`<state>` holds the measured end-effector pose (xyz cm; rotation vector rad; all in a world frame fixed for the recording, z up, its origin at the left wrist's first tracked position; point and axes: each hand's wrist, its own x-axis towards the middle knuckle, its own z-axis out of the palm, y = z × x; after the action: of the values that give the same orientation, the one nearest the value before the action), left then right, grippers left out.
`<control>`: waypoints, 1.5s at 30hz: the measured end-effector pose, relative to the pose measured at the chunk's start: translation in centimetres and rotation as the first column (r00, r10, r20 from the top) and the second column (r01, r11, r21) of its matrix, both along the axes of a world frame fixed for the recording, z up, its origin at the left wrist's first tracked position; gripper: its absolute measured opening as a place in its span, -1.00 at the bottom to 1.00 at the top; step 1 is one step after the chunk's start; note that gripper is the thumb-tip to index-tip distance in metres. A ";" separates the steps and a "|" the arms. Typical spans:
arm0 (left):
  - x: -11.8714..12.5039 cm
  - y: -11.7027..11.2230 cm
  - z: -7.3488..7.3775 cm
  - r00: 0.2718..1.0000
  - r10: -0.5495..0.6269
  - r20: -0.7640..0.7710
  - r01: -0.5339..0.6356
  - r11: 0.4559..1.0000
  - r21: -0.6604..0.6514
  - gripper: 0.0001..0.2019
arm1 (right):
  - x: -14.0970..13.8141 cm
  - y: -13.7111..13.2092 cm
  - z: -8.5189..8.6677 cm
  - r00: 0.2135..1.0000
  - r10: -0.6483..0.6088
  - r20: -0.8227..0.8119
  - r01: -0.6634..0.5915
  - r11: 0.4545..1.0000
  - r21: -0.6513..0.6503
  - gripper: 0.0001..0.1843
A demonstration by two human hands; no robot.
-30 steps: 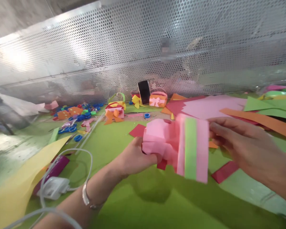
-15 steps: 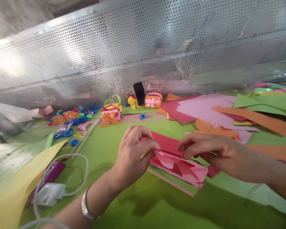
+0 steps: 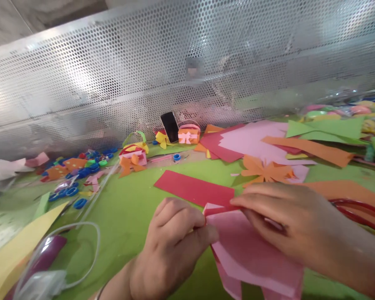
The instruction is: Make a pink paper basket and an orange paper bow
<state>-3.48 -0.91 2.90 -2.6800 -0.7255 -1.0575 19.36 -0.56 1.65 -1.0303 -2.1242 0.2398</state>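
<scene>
A folded pink paper piece (image 3: 256,254), like a small paper box or bag with red along its upper edge, is held between my two hands. My left hand (image 3: 178,246) pinches its upper left corner, fingers curled closed. Along the top edge, the thumb and fingers of my right hand (image 3: 287,227) grip the same piece. Its broad pink side faces me, and flaps hang at the bottom. Just behind lies a flat red paper strip (image 3: 193,187) on the green table surface (image 3: 125,208). An orange paper flower (image 3: 267,168) rests beyond my right hand.
Paper sheets (image 3: 250,139) are stacked at the back right. Red-handled scissors (image 3: 359,208) lie by my right wrist. Finished little paper baskets (image 3: 189,135) and a phone (image 3: 169,126) stand against the perforated metal panel (image 3: 143,75). At left are blue rings (image 3: 71,191) and a white cable with a plug (image 3: 46,283).
The pink paper piece has come closer and turned, from its open folded side to its broad flat side. Both hands moved lower with it. The red strip behind it now shows lying flat.
</scene>
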 end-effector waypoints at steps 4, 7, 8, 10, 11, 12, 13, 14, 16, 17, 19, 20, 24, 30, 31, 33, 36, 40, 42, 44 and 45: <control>0.0 0.2 -0.3 0.999 -0.004 0.051 0.006 0.999 -0.049 -0.79 | 0.4 0.6 0.1 0.984 -0.067 0.165 0.048 0.992 0.116 -0.67; 0.1 0.4 -0.9 0.992 -0.001 0.124 0.016 0.992 -0.123 -0.84 | 0.4 0.7 0.2 0.990 -0.019 0.142 0.013 0.999 0.038 -0.67; 0.2 0.5 -1.1 0.987 0.007 0.158 0.018 0.987 -0.158 -0.86 | 0.3 0.7 0.1 0.992 -0.005 0.125 0.003 1.000 0.017 -0.68; 0.3 0.7 -1.5 0.969 0.036 0.243 0.019 0.975 -0.222 -0.89 | 0.2 0.6 0.0 0.996 0.012 0.087 -0.011 1.000 -0.011 -0.70; 0.3 0.8 -1.7 0.959 0.049 0.279 0.023 0.968 -0.248 -0.89 | 0.2 0.6 -0.1 0.997 0.022 0.074 -0.021 1.000 -0.021 -0.71; 0.3 0.9 -1.8 0.951 0.054 0.305 0.031 0.963 -0.266 -0.89 | 0.1 0.6 -0.1 0.997 0.033 0.065 -0.032 0.999 -0.027 -0.71; 0.3 1.0 -1.9 0.947 0.051 0.317 0.041 0.960 -0.276 -0.87 | 0.1 0.6 -0.1 0.998 0.039 0.059 -0.037 0.999 -0.026 -0.71; 0.3 1.0 -1.8 0.947 0.039 0.318 0.053 0.959 -0.277 -0.85 | 0.1 0.6 -0.2 0.998 0.037 0.054 -0.036 0.999 -0.019 -0.70; 0.2 0.8 -1.7 0.956 0.012 0.293 0.068 0.962 -0.263 -0.81 | 0.0 0.5 -0.1 1.000 0.013 0.024 -0.013 1.000 0.005 -0.71; 0.1 0.7 -1.5 0.961 0.004 0.278 0.070 0.965 -0.254 -0.80 | 0.0 0.4 -0.1 1.000 -0.001 -0.001 0.001 1.000 0.016 -0.72; 0.0 0.3 -1.1 0.968 -0.006 0.251 0.068 0.969 -0.237 -0.80 | -0.1 0.3 0.2 0.999 -0.014 -0.051 0.015 0.999 0.030 -0.73; 0.0 0.2 -1.0 0.971 -0.011 0.239 0.068 0.970 -0.232 -0.81 | -0.1 0.2 0.3 0.998 -0.011 -0.067 0.013 0.999 0.029 -0.74; 0.0 -0.1 -0.7 0.974 -0.028 0.225 0.078 0.972 -0.220 -0.78 | 0.1 0.4 1.2 0.994 0.013 -0.107 -0.019 0.998 -0.058 -0.79; -0.3 0.7 -1.2 0.931 0.082 0.355 -0.007 0.978 -0.208 -0.77 | 2.1 1.8 2.4 0.980 -0.085 -0.180 0.035 0.964 -0.264 -0.65; -0.4 0.9 -1.3 0.923 0.121 0.366 -0.045 0.977 -0.207 -0.77 | 2.6 2.1 2.4 0.989 -0.080 -0.128 0.044 0.964 -0.261 -0.66; -0.7 1.2 -1.5 0.909 0.177 0.378 -0.101 0.972 -0.213 -0.78 | 3.2 2.4 2.1 0.999 -0.030 0.023 0.035 0.959 -0.280 -0.69; -1.0 1.6 -1.7 0.897 0.207 0.391 -0.123 0.966 -0.229 -0.79 | 3.3 2.5 1.3 0.991 0.040 0.129 0.006 0.939 -0.344 -0.57; -1.2 1.8 -1.8 0.896 0.215 0.388 -0.138 0.967 -0.217 -0.80 | 2.4 2.4 0.7 0.992 0.003 0.123 0.002 0.999 -0.041 -0.46; -1.2 1.7 -1.7 0.907 0.207 0.366 -0.148 0.972 -0.185 -0.79 | 2.0 2.3 0.9 0.984 0.052 0.169 -0.069 0.993 0.092 -0.62; -1.2 1.5 -1.6 0.917 0.197 0.347 -0.150 0.976 -0.158 -0.78 | 1.8 2.2 1.0 0.969 0.104 0.225 -0.137 0.981 0.136 -0.67; -1.2 1.4 -1.6 0.920 0.193 0.342 -0.148 0.977 -0.154 -0.78 | 1.8 2.2 1.0 0.964 0.116 0.240 -0.154 0.977 0.147 -0.62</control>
<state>-4.72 0.51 1.33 -2.4873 -1.1021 -1.5147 21.19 1.64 2.68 -0.8509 -2.3829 0.0086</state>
